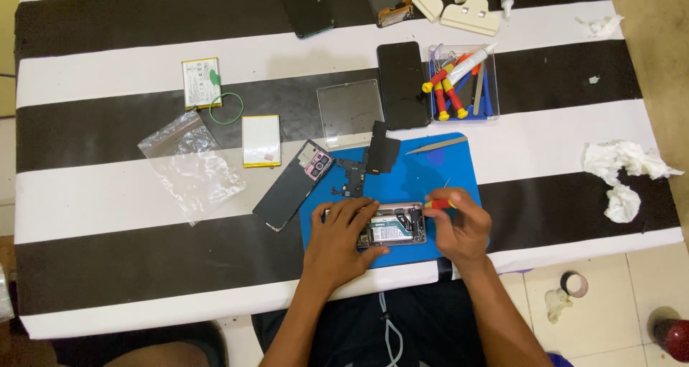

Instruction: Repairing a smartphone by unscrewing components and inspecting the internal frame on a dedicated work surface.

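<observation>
Phone point(391, 227), opened and lying on the blue mat point(423, 173) at the desk's near edge, looks fragile, best held by its frame, where the left hand point(343, 238) presses flat while the right hand point(459, 227) pinches a red screwdriver point(439, 204).

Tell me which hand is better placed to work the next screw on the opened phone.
The right hand, probably: it already holds the red-and-yellow screwdriver at the end of the opened phone. The left hand lies flat on the phone's other end, steadying it.
</observation>
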